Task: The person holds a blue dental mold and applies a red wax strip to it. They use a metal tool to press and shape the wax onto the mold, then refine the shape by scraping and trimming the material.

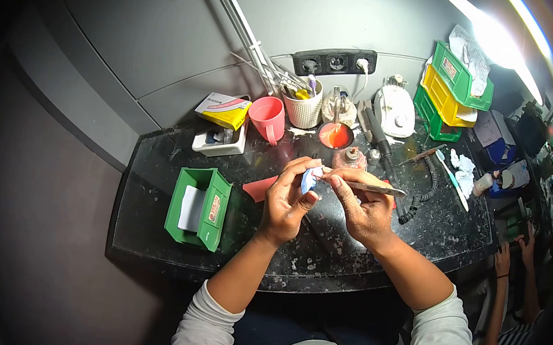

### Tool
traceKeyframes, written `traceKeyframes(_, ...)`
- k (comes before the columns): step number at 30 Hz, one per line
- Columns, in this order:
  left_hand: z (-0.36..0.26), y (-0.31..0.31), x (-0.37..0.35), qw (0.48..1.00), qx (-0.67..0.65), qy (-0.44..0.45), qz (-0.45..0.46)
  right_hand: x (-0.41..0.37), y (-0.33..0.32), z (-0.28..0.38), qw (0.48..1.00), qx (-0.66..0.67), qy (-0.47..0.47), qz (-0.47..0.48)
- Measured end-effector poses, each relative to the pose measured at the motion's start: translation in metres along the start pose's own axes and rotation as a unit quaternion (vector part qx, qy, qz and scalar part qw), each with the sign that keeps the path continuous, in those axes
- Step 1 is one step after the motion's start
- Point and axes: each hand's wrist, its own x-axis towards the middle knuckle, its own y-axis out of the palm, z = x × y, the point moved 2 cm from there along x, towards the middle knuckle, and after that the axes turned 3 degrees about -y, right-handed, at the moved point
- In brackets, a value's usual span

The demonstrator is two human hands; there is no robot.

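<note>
The small pale-blue piece (308, 180) is gripped by closed fingers of the left hand (287, 202) above the worktop (347, 257). The metal instrument (375, 189), pinched in the right hand (365, 211), should be guided lightly, hands braced together.

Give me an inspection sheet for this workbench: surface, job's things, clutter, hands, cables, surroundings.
Surface: black speckled counter, crowded at the back.
Job's things: small pale piece and metal tool, both held above the counter.
Clutter: green bin, pink mug, white cup of tools, stacked bins.
Hands: left hand pinches the piece; right hand holds the tool, tip at the piece.
Cables: coiled black cable; white plug in the wall sockets.
Surroundings: grey wall; another person's hands at the right edge.
</note>
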Motion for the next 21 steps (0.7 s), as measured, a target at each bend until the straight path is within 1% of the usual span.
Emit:
traceKeyframes(2, 0.001, 0.0, 0.0, 1.0, -0.002, -0.002, 0.003, 0.0, -0.001, -0.002, 1.0, -0.017, -0.013, 0.01)
traceKeyframes(5, 0.001, 0.0, 0.0, 1.0, -0.005, -0.008, 0.004, -0.001, 0.0, -0.004, 1.0, 0.003, 0.009, 0.008)
traceKeyframes(7, 0.0, 0.0, 0.0, 1.0, 0.013, -0.008, 0.002, -0.002, 0.002, -0.004, 0.996, 0.066, 0.063, -0.008)
traceKeyframes(8, -0.001, 0.001, 0.0, 1.0, 0.013, -0.008, 0.002, -0.002, 0.002, -0.003, 0.996, 0.066, 0.062, -0.008)
traceKeyframes(10, -0.003, 0.001, 0.0, 0.999, 0.033, -0.006, -0.006, -0.002, 0.001, -0.001, 0.991, 0.09, 0.103, 0.001)
traceKeyframes(17, -0.003, 0.001, 0.0, 0.998, 0.053, -0.007, -0.017, 0.003, -0.001, 0.001, 0.987, 0.113, 0.116, 0.013)
traceKeyframes(19, 0.0, -0.001, 0.001, 0.997, 0.069, 0.008, -0.015, 0.001, 0.001, -0.002, 0.975, 0.158, 0.156, -0.005)
traceKeyframes(20, -0.001, 0.0, 0.001, 0.997, 0.07, 0.008, -0.015, 0.004, -0.002, -0.001, 0.974, 0.165, 0.152, -0.005)
traceKeyframes(21, -0.003, 0.001, 0.002, 1.0, 0.03, -0.009, -0.002, 0.008, -0.005, -0.001, 0.974, 0.172, 0.148, -0.004)
